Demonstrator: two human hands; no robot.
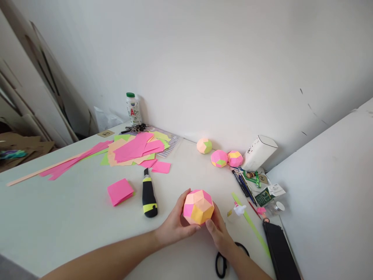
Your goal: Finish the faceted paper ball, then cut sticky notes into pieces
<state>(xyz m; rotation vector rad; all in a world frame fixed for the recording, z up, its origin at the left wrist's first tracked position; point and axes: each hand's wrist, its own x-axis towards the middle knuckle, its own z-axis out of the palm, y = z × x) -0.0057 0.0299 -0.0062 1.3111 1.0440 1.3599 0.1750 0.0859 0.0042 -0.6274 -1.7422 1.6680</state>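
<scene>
A faceted paper ball (198, 207) in pink, peach and yellow-orange is held between my two hands above the white table. My left hand (176, 222) cups it from the left, thumb along its lower edge. On the right side, my right hand (218, 229) grips it, with the thumb near the yellow-orange facet. Black-handled scissors (220, 266) lie partly hidden under my right wrist. Left of the ball rest a black and yellow utility knife (149, 196) and a stack of pink paper squares (120, 191).
Three more paper balls stand near the wall, one peach and green (204, 146). Coloured paper sheets (136, 147) and strips (75, 160) lie at left, before a white bottle (133, 109). Pens (244, 187), a glue bottle (237, 212) and a black case (281, 251) lie at right.
</scene>
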